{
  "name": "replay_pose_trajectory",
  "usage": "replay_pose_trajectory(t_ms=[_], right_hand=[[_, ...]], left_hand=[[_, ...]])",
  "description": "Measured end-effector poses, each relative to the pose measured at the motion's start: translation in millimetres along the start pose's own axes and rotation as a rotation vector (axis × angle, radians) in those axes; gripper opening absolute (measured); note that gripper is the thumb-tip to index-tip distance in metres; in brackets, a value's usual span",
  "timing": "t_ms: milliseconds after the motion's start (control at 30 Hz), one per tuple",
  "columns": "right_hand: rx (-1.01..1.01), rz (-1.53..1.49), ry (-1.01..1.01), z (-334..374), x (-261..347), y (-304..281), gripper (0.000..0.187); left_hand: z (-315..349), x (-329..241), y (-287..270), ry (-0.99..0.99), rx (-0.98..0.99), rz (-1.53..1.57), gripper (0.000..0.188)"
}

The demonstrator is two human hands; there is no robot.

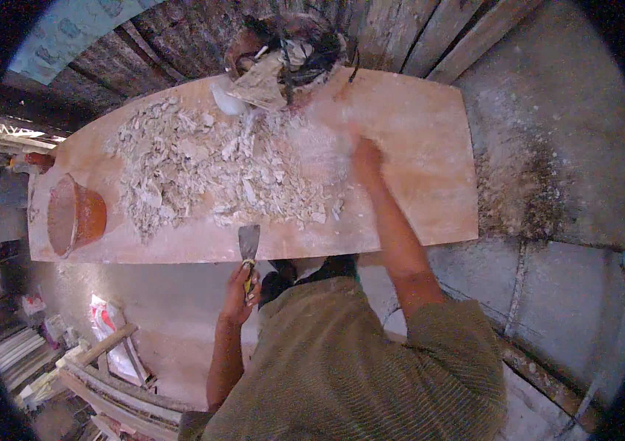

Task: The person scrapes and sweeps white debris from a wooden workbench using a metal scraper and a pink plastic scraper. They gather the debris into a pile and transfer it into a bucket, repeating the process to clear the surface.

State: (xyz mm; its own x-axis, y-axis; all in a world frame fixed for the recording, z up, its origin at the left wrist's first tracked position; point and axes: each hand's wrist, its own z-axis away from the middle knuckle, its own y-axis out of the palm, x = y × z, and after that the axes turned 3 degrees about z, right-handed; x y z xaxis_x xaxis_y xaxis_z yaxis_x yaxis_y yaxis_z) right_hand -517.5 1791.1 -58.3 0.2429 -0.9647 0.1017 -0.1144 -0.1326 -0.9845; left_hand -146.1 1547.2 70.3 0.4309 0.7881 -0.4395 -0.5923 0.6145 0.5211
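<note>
My left hand (pixel 244 292) is wrapped round the handle of a putty knife (pixel 249 242). The knife's flat metal blade points away from me, over the near edge of a wooden board (pixel 430 154). Beyond it spreads a wide heap of pale, broken chips and flakes (pixel 217 165). My right hand (pixel 366 156) reaches over the board at the heap's right side, by a patch of white dust. Motion smears its fingers, so their shape is unclear.
An orange-brown bucket (pixel 88 217) lies tipped at the board's left end. At the far edge stands a round container (pixel 327 48) of scraps and dark strips, with a white piece (pixel 228 99) beside it. Wooden rails (pixel 117 389) and a white sack (pixel 110 323) are at lower left.
</note>
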Motion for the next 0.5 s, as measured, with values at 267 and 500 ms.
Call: replay_pose_trajectory(t_ms=[267, 500], right_hand=[[0.362, 0.270, 0.026, 27, 23, -22, 0.025], [0.226, -0.285, 0.549, 82, -78, -79, 0.038]], left_hand=[[-49, -21, 43, -0.083, 0.122, -0.384, 0.015], [-195, 27, 154, 0.011, 0.282, -0.767, 0.022]])
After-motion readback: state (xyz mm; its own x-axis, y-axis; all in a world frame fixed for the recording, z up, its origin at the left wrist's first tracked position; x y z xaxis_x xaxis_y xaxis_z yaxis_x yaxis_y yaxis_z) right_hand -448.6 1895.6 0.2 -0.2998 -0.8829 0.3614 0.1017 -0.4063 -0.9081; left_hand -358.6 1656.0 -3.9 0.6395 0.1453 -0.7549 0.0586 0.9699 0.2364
